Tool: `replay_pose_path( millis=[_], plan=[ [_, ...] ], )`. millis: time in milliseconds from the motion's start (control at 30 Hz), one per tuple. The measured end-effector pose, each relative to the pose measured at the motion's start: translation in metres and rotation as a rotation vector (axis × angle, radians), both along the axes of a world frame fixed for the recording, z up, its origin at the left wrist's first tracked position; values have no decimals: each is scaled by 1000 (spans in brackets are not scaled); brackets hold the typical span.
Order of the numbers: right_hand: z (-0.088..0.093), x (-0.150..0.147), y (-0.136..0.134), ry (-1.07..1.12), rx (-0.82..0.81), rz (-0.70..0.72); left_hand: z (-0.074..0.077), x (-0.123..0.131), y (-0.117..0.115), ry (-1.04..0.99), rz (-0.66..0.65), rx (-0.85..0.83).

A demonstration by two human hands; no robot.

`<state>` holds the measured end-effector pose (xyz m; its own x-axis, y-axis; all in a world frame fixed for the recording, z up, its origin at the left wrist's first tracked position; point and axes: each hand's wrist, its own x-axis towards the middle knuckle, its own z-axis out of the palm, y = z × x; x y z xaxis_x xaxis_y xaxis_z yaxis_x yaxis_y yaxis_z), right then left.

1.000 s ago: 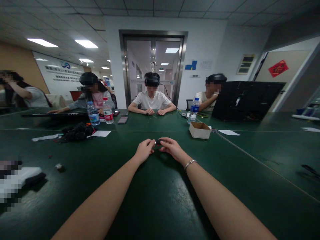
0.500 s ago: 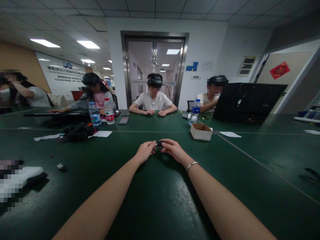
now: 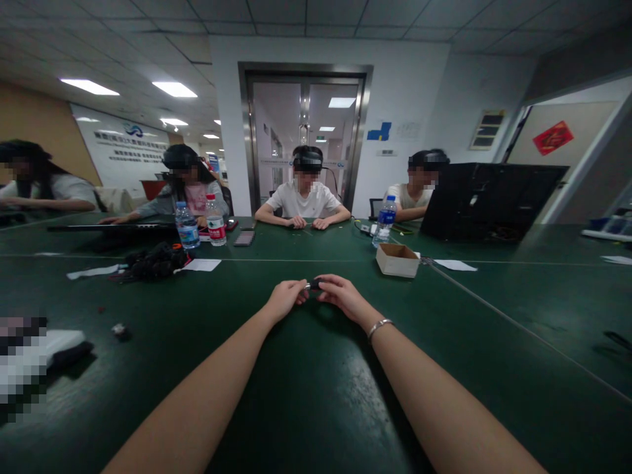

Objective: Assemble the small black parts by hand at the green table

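Both my forearms extend forward over the dark green surface (image 3: 316, 401); a thin bracelet (image 3: 378, 325) sits on my right wrist. My left hand (image 3: 285, 301) and right hand (image 3: 343, 296) meet just above the surface, fingers curled closed, each pinching one end of a small dark part (image 3: 315, 285) held between the fingertips.

Change since one second ago: hand position is practically the same, but a pale metallic tip now shows at the left end of the part, next to my left fingertips. I judge this to be fine fingertip work on the part, with no release and no relocation.

Beyond the hands, right of centre, stands an open cardboard box (image 3: 396, 259). To the left lie a black bundle (image 3: 153, 261) and a paper sheet (image 3: 200, 264), with two water bottles (image 3: 186, 225) behind. Other people sit along the far edge. The one at far left has lowered an arm.
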<state>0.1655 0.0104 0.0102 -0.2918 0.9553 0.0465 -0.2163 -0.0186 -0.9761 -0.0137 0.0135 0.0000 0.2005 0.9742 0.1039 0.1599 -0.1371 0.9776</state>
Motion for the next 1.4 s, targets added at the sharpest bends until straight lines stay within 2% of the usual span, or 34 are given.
replay_pose_path(
  millis=[167, 567, 767, 867, 1067, 1233, 1400],
  plan=[
    [2, -1, -1, 5, -1, -5, -2, -1, 2, -25, 35, -5],
    [3, 0, -2, -23, -21, -14, -3, -1, 4, -47, 13, -21],
    [-3, 0, 3, -70, 38, 5, -5, -1, 5, -18, 15, -11],
    [-6, -5, 3, -229, 164, 14, -5, -1, 5, 39, 14, 12],
    [-2, -20, -11, -767, 657, -124, -1, -1, -5, 237, 40, 154],
    [9, -22, -24, -1153, 829, -144, 4, 0, -11, 382, 47, 193],
    [12, -20, -28, -1406, 938, -191, 8, 6, -23, 592, 114, 357]
  ],
)
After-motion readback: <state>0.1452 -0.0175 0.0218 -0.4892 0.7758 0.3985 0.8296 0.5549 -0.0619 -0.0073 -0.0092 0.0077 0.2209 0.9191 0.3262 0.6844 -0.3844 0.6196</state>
